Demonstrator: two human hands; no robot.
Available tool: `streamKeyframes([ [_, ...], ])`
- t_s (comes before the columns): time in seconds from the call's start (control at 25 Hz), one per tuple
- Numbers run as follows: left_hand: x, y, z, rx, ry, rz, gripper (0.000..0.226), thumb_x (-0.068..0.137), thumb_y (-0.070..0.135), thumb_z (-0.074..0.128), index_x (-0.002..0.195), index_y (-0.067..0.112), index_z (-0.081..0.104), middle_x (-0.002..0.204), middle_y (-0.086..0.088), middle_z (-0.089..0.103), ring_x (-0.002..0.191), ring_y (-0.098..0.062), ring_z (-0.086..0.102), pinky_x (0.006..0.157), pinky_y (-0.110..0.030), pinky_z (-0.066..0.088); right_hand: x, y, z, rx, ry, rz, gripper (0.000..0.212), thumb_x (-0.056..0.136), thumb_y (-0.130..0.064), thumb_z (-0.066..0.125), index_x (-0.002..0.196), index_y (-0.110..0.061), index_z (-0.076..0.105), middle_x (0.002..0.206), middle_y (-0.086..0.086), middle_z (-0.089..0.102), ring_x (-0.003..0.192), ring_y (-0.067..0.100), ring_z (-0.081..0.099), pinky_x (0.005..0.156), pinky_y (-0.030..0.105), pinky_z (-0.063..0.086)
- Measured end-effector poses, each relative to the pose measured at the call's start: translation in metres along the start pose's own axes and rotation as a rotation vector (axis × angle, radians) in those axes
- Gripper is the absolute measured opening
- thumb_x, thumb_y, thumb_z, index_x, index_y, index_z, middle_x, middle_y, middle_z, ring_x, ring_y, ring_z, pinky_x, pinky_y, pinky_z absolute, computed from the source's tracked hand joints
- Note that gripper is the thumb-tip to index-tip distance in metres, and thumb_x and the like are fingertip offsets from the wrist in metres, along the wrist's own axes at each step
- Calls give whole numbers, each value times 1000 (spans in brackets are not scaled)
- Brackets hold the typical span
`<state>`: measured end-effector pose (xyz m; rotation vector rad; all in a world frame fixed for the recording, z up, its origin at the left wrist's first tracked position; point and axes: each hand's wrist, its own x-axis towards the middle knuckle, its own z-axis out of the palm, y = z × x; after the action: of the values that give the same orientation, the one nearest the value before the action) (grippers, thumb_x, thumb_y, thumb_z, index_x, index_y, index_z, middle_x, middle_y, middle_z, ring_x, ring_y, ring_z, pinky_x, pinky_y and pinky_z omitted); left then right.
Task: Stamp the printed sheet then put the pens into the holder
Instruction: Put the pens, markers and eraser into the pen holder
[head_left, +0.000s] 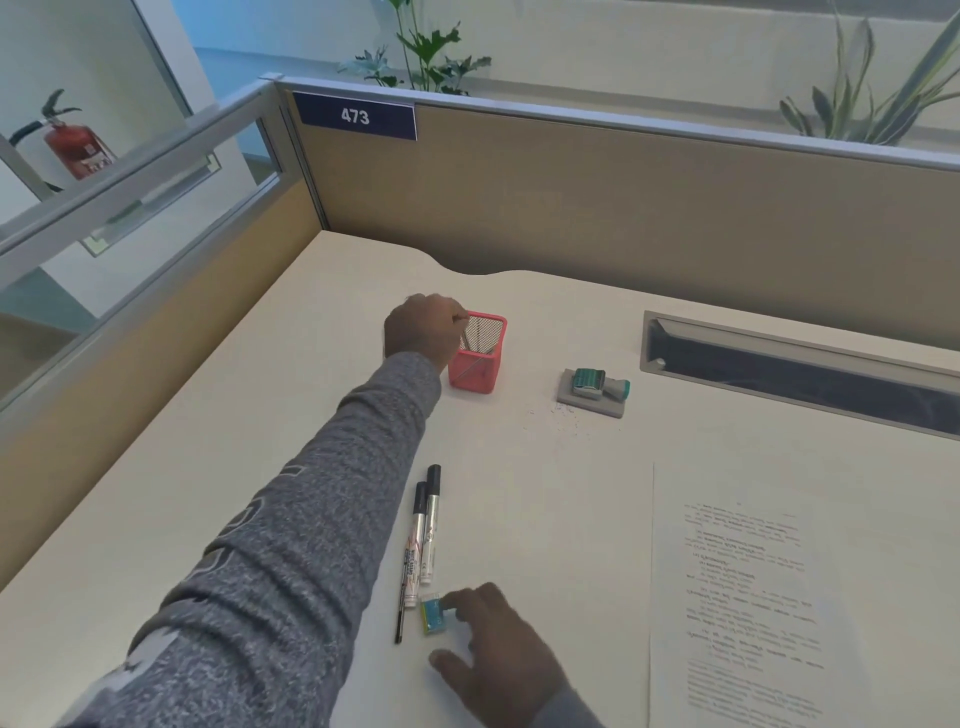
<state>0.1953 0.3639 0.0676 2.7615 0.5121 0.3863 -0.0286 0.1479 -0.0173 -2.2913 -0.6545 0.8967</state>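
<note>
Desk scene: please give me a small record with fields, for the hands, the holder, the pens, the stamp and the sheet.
left hand: over the rim of the pink mesh holder, lowering a thin pen into it
right hand: on the desk, fingertips on a small blue-green eraser
pens outside holder: two markers and a thin black pen, lying side by side
stamp: lying on a grey pad, right of the holder
printed sheet: flat, at the right; no stamp mark clearly visible

A blue plate (357, 115) on the desk partition (571, 208) reads "473".
</note>
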Motion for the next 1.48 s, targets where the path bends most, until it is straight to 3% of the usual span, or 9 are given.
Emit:
streamKeyframes([
  [0.16,10,-3,22,106,-110,6,21,86,33,57,95,30,75,93,-2,73,89,-26,62,78,-35,45,8,-16,7,-216,-48,-42,55,87,-42,53,136,-36,30,133,0,32,117,26,45,92,40,44],
  [0.32,13,-2,25,140,-171,-3,22,87,32,58,98,28,76,96,-1,73,92,-26,62,80,-33,44,14,-15,11,-272,-46,-10,41,92,-33,48,129,-22,38,132,6,34,116,29,43,89,40,44],
  [0.56,15,-6,20,70,-296,-60,22,82,31,53,66,21,65,80,-5,69,76,-29,64,62,-29,47,20,-12,13,-268,25,18,30,91,-30,41,117,-15,44,124,7,41,109,31,46,77,39,42],
  [0.84,-4,-2,10,-99,-97,49,35,85,40,46,100,23,73,97,-5,68,96,-28,59,83,-39,51,24,-8,17,-217,156,-16,27,92,-30,43,115,-19,47,122,1,44,108,25,48,72,34,36],
  [1.0,-45,-1,-5,-320,-37,81,25,88,34,56,93,19,75,87,-2,70,81,-20,61,72,-30,48,24,0,-9,339,433,43,12,85,-23,61,93,-30,57,103,-13,59,81,4,59,73,21,45],
  [1.12,-87,2,-18,-613,-396,19,14,89,34,65,89,25,76,85,7,72,68,-7,63,62,-21,47,32,1,-56,762,564,98,11,86,-15,69,90,-25,66,95,-1,69,77,7,64,73,28,57],
  [1.2,-106,3,-24,-833,-618,0,9,88,27,68,93,25,75,99,5,75,80,-10,68,69,-28,56,35,-6,-88,1017,572,81,10,88,-11,66,98,-13,68,94,8,71,83,17,66,73,35,59],
  [1.32,-114,4,-28,-963,-686,24,19,83,14,73,102,16,75,96,-7,76,91,-23,70,80,-32,58,34,-16,-114,1196,540,30,18,90,-13,64,106,-5,66,94,12,71,85,20,69,77,33,57],
  [1.48,-100,10,-35,-919,-668,52,11,82,10,74,92,14,75,84,-2,75,80,-20,71,78,-31,59,35,-27,-121,1236,504,35,20,91,-17,63,108,-5,66,100,13,70,88,23,70,79,35,58],
])
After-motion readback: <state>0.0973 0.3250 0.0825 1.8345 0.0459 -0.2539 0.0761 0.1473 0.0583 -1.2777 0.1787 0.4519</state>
